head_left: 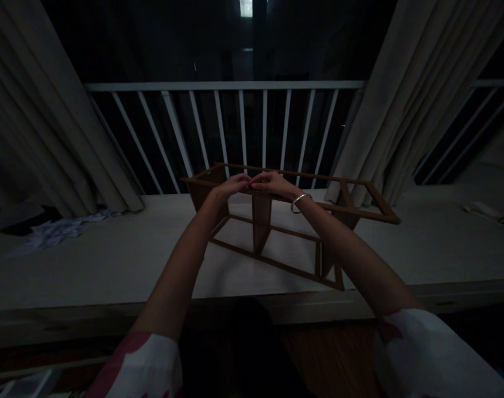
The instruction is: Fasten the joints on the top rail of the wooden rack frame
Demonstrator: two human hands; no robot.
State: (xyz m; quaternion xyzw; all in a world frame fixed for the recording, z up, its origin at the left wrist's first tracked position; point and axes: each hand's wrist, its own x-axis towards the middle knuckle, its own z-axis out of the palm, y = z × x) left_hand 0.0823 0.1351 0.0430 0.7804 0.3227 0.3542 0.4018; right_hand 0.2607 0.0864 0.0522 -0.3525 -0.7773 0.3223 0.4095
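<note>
A brown wooden shelf frame (262, 224) lies on its side on the pale window ledge (160, 265). My left hand (234, 182) and my right hand (272, 181) meet at its upper long rail, near where the middle shelf board joins. Both hands have their fingers bent and pinched close together. Something small and dark may be between the fingertips, but the dim light and the fingers hide what it is. A silver bangle (300, 203) circles my right wrist.
White railings (241, 85) and a dark window stand behind the ledge. Heavy curtains hang on the left (56, 110) and right (395, 105). Crumpled pale paper or cloth (61, 229) lies at the ledge's left. Below the ledge shows a dark wooden floor (334, 359).
</note>
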